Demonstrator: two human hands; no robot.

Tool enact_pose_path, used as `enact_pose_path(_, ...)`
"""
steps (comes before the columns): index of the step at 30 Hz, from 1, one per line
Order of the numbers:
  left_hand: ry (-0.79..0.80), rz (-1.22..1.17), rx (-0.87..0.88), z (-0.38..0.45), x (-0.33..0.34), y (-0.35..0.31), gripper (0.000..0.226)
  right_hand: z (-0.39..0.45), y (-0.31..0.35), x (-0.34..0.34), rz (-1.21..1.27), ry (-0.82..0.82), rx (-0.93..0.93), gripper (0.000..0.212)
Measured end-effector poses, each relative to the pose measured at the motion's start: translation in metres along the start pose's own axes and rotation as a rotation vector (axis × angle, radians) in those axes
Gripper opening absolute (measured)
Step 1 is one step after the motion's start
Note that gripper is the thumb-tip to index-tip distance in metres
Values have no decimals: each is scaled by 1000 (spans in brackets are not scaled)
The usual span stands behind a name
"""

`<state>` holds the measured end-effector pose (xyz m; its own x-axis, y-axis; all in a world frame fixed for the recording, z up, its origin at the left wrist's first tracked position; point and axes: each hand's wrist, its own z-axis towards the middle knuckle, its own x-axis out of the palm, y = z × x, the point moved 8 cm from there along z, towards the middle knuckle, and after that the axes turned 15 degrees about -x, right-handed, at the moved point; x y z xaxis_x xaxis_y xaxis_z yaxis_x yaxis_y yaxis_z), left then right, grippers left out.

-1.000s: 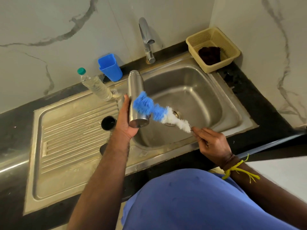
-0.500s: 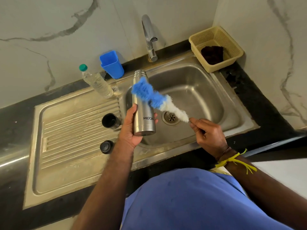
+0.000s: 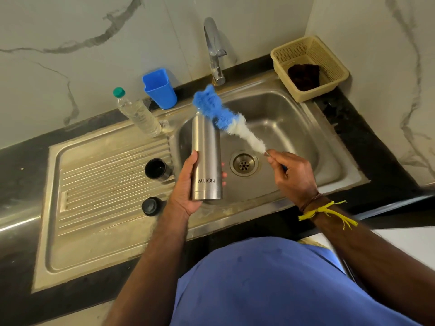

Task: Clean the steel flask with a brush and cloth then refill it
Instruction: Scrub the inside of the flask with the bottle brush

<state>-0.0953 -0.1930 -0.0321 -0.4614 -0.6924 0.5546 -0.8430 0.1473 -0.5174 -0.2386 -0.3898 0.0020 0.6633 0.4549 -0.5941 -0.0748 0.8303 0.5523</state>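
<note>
White marble walls meet in a corner above a black worktop [image 3: 367,137] fitted with a steel sink [image 3: 289,137] and ribbed drainboard [image 3: 103,184]. Over the basin's left edge, the steel flask [image 3: 206,156] stands nearly upright in the air, its long axis running from the base near the person to the mouth pointing up and away toward the wall; the word MILTON reads across its lower body. The left hand [image 3: 186,184] wraps the lower half, thumb on the near-left side and fingertips showing round the right. A bottle brush [image 3: 226,121] lies slantwise across the flask's top, its blue tuft at the mouth and its white bristles trailing down to the right over the basin. The right hand [image 3: 292,170] pinches the handle end just above the drain [image 3: 243,164], fingers curled round it.

Open basin lies to the right of the flask and behind it up to the tap [image 3: 215,52]. Just left, on the drainboard, stand a black cup [image 3: 156,169] and a black cap [image 3: 150,205], both apart from the flask. Farther back, a clear water bottle [image 3: 138,114] with a green cap leans beside a blue plastic holder [image 3: 160,90]. At the far right corner a cream basket [image 3: 329,55] holds a dark cloth [image 3: 303,76].
</note>
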Motion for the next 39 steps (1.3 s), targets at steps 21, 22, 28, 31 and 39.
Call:
enact_pose_path(21, -30, -203, 3, 21, 1, -37, 53, -71, 17, -16, -25, 69, -101, 24)
enact_pose_path(22, -21, -217, -7, 21, 3, -38, 58, -70, 10, -19, -39, 41, -60, 24)
enact_pose_path(28, -17, -144, -12, 20, 16, -29, 57, -51, 2, -15, -47, 4, -21, 23)
enact_pose_path(31, -21, -149, -40, 17, 16, -20, 62, -40, 3, -13, -21, 14, 4, 23)
enact_pose_path(39, -5, -212, -67, 15, 9, -6, 77, -11, 6, 9, 70, 101, 96, 23)
